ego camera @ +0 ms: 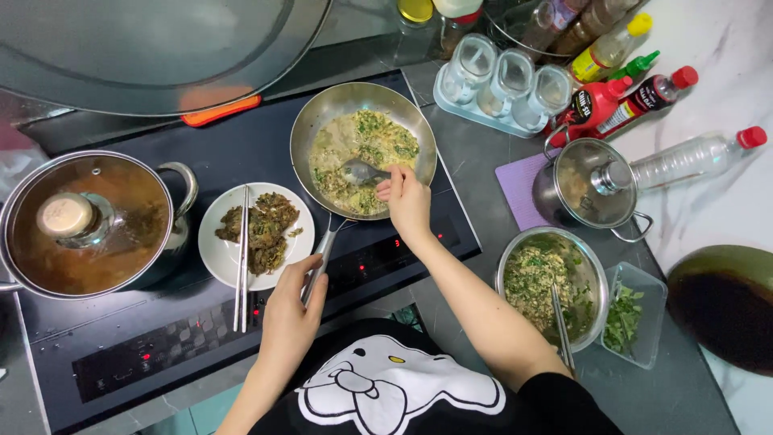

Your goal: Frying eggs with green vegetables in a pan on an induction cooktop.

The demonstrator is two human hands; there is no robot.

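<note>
A steel frying pan (314, 121) sits on the black cooktop (161, 338), filled with a pale egg-and-greens mixture (362, 149). My left hand (291, 310) grips the pan's metal handle (322, 254). My right hand (405, 197) holds a metal spoon (360, 171) whose bowl rests in the mixture near the pan's middle.
A lidded pot (88, 221) stands at left. Beside it, a white plate (221, 250) of cooked greens carries chopsticks (241, 258). Right of the cooktop are a steel bowl (594, 274) of mixture, a herb container (632, 318), a lidded small pot (592, 185), spice jars (507, 80) and bottles (644, 97).
</note>
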